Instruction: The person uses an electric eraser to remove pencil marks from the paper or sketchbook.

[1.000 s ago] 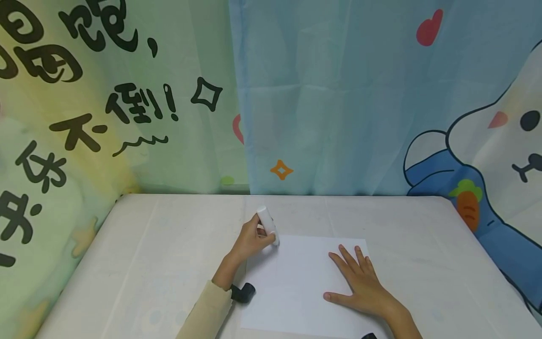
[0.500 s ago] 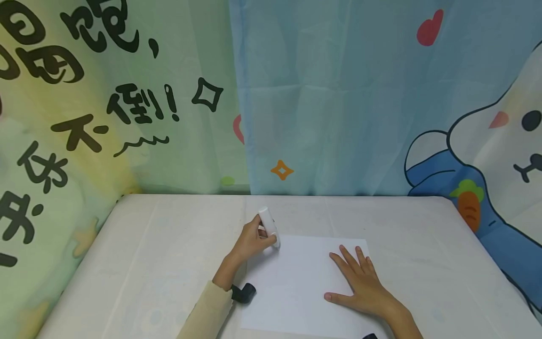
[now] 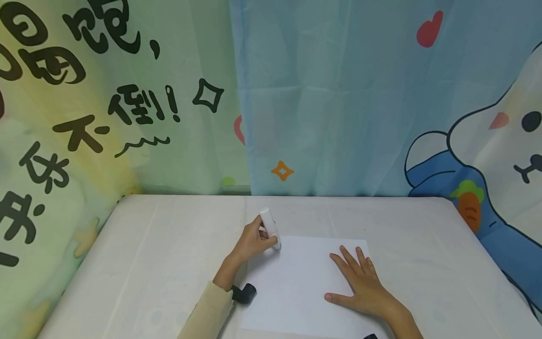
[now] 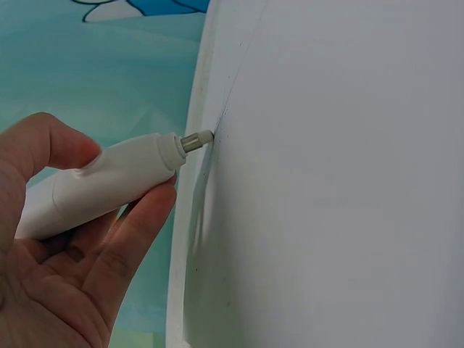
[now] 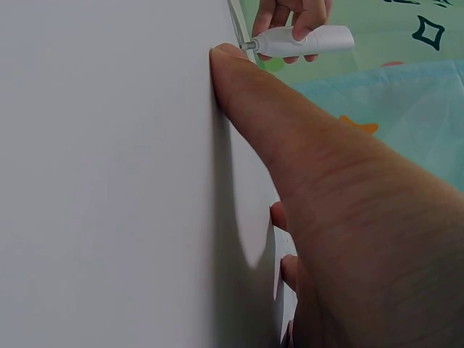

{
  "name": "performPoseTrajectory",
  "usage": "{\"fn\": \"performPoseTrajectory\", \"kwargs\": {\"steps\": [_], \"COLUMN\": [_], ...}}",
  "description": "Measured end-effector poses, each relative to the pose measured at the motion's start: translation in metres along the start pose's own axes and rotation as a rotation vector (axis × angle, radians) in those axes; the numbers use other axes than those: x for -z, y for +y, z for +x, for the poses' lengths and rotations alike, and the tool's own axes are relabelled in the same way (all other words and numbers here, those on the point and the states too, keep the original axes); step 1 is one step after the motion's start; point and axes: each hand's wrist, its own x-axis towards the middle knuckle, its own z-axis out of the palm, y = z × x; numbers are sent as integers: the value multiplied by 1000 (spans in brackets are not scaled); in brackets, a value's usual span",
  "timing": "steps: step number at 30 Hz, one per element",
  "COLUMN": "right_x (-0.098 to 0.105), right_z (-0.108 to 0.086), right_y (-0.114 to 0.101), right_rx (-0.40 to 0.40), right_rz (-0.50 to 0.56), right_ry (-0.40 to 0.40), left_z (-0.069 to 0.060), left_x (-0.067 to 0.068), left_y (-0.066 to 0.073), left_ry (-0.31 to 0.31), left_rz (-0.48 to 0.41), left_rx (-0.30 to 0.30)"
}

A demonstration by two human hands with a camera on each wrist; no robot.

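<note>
A white electric eraser (image 3: 269, 227) leans in my left hand (image 3: 250, 242), which grips its body between curled fingers and thumb. In the left wrist view, the thumb presses on the side of the eraser's casing (image 4: 109, 181). The eraser's small white tip (image 4: 207, 136), set in a metal holder, meets the white paper (image 3: 296, 287) near its far left corner. A thin dark line (image 4: 243, 65) runs on the paper from the tip, with small specks around it. My right hand (image 3: 360, 285) rests spread on the paper's right side; the right wrist view shows its thumb (image 5: 254, 87) up close.
The paper lies on a white-covered table (image 3: 169, 254). A black wrist camera (image 3: 244, 294) sits on the left wrist, over the paper's left edge. Behind the table hang a blue curtain (image 3: 330, 117) and a green printed curtain (image 3: 190, 155).
The electric eraser and left hand have crept very slightly toward the person along the paper. My right hand stays in place.
</note>
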Motion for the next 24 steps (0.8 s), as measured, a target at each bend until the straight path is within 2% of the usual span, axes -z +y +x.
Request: {"fn": "performPoseTrajectory", "kwargs": {"steps": [24], "right_x": [-1], "right_z": [0], "right_y": [2], "right_rx": [14], "right_rz": [1], "right_ry": [7], "left_z": [-1], "left_x": [1], "left_y": [5], "left_ry": [-23], "left_rz": [-2], "left_rx": [6]}}
